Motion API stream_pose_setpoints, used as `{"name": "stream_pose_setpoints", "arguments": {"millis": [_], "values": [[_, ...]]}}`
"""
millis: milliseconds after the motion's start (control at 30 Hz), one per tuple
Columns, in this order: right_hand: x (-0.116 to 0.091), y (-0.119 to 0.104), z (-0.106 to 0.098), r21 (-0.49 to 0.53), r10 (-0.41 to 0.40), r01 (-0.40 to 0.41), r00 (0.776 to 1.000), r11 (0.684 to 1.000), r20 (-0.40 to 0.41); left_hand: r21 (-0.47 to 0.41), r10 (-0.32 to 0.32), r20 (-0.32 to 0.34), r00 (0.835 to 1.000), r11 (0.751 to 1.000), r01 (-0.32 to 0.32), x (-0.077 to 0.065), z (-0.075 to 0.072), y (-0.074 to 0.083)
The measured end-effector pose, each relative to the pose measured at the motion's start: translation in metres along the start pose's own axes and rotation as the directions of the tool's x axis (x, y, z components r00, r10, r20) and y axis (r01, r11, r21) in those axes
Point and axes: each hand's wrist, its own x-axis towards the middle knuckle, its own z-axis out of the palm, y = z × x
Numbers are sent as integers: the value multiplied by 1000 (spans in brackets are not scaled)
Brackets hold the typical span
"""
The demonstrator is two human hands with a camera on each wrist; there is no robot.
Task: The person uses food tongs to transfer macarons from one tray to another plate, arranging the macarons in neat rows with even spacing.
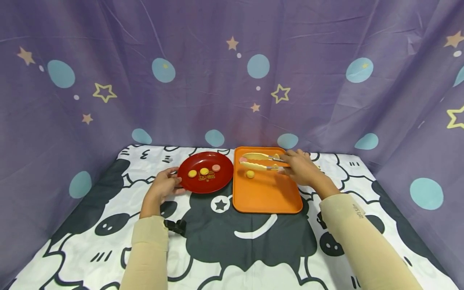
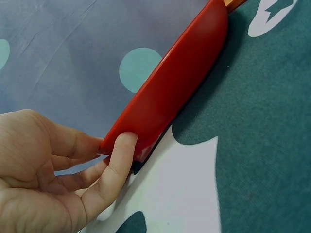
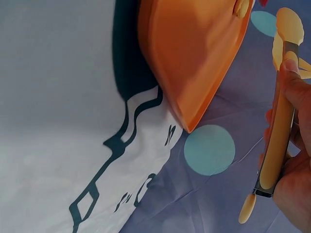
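Note:
My left hand (image 1: 166,185) grips the left rim of a red plate (image 1: 195,186); in the left wrist view its fingers (image 2: 121,153) pinch the plate's edge. Two yellow round pieces (image 1: 192,173) and one pink round piece (image 1: 216,168) lie on this plate. On the right, my right hand (image 1: 302,167) holds kitchen tongs (image 3: 277,131) with pale yellow tips. Their arms are spread apart above the orange tray (image 1: 268,197). A yellow ball (image 1: 250,174) lies just in front of the tips, and a pink piece (image 1: 243,160) is partly hidden by them.
Plate and tray stand side by side on a cloth (image 1: 250,253) printed with cartoon sheep. Behind them hangs a purple curtain (image 1: 217,108) with stars and blue spots. A black object (image 1: 175,226) is at the left wrist.

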Motion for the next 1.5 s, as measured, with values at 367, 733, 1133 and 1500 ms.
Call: {"name": "stream_pose_setpoints", "arguments": {"millis": [367,733,1133,1500], "values": [[5,-12,2,3,-29,29,999,1000,-15,-4,2,1,1000,1000,-2,1,0,0],[12,-24,10,8,-63,63,998,998,-32,-5,6,4,1000,1000,-6,-1,-1,-2],[20,-40,13,23,-84,85,996,996,-7,-25,-12,5,1000,1000,12,1,-1,-1],[33,-55,19,-7,-102,102,994,995,38,-17,-12,4,1000,1000,12,1,-2,0]]}}
